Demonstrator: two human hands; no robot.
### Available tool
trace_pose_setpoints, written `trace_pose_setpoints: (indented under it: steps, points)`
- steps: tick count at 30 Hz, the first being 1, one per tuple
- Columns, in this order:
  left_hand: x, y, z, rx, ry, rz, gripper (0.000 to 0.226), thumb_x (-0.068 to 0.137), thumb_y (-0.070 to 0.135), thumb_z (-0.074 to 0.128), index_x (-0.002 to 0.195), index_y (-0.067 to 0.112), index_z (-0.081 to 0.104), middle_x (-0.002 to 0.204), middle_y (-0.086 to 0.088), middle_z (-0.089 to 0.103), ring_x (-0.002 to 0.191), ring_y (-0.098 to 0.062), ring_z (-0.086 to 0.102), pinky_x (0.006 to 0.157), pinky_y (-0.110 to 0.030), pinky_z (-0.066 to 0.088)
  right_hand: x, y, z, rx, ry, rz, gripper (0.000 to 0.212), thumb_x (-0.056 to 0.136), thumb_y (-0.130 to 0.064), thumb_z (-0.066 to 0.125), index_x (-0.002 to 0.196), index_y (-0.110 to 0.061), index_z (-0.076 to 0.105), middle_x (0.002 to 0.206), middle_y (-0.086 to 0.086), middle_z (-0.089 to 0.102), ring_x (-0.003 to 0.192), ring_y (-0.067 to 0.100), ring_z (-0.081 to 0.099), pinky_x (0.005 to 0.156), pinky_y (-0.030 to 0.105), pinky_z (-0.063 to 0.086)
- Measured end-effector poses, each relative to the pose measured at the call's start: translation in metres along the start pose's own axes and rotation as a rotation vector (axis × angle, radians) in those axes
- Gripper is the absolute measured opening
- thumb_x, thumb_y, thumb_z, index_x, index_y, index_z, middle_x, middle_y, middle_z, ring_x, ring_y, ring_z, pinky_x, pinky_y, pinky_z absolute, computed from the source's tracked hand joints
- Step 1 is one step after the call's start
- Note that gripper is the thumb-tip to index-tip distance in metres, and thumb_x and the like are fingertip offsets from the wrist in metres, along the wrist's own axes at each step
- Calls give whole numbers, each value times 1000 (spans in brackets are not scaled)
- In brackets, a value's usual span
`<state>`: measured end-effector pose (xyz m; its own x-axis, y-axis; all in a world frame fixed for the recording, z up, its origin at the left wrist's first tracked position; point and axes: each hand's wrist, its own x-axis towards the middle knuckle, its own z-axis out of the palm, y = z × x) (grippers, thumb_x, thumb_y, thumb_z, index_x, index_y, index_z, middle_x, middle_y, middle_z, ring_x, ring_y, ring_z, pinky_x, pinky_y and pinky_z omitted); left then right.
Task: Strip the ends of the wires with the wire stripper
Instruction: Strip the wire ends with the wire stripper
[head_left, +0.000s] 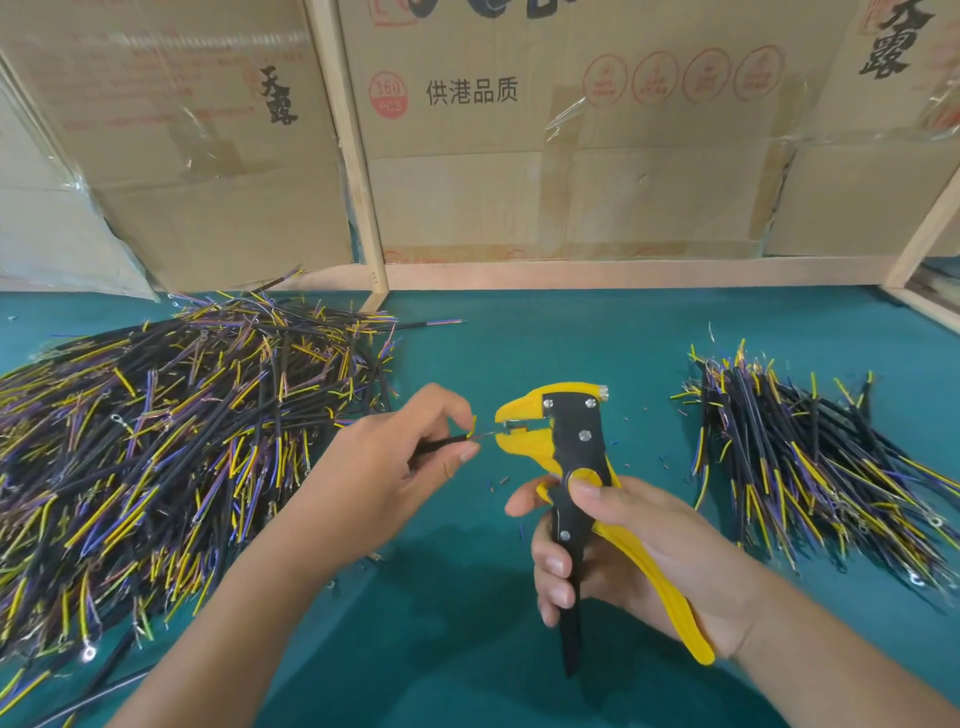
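My right hand (623, 551) grips the handles of a yellow and black wire stripper (574, 447), held upright with its jaws pointing left. My left hand (384, 467) pinches a black sheathed wire (441, 442) between thumb and fingers. A thin inner end of that wire reaches into the stripper's jaws, and a yellow inner strand bends upward by my fingertips.
A large heap of black cables with yellow and purple ends (156, 441) covers the left of the green table (519, 332). A smaller pile (810, 462) lies on the right. Small insulation scraps dot the mat near the tool. Cardboard boxes (571, 156) and wooden slats stand behind.
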<state>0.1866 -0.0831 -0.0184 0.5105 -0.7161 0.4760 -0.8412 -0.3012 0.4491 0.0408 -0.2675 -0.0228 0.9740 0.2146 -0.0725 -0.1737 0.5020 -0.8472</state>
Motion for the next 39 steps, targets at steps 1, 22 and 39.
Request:
trace_pose_setpoints:
  steps: [1, 22, 39]
  points:
    - [0, 3, 2, 23, -15, 26, 16, 95, 47, 47, 105, 35, 44, 67, 17, 44, 57, -9, 37, 54, -19, 31, 1, -8, -12, 12, -17, 41, 65, 81, -42, 81, 119, 6, 62, 75, 16, 49, 64, 30, 51, 69, 46, 51]
    - [-12, -39, -65, -4, 311, -166, 17, 92, 46, 54, 96, 30, 57, 61, -3, 52, 53, -19, 43, 53, -29, 37, -8, -39, -55, 48, 74, -19, 54, 79, -26, 82, 121, 4, 65, 90, 22, 64, 80, 37, 65, 79, 53, 54]
    - [6, 21, 4, -755, 215, -215, 3, 90, 29, 62, 92, 28, 64, 56, 12, 33, 49, -6, 22, 46, -18, 21, 3, -5, -32, 28, -23, 59, 46, 87, -25, 75, 122, 3, 64, 90, 23, 62, 82, 39, 61, 84, 54, 52]
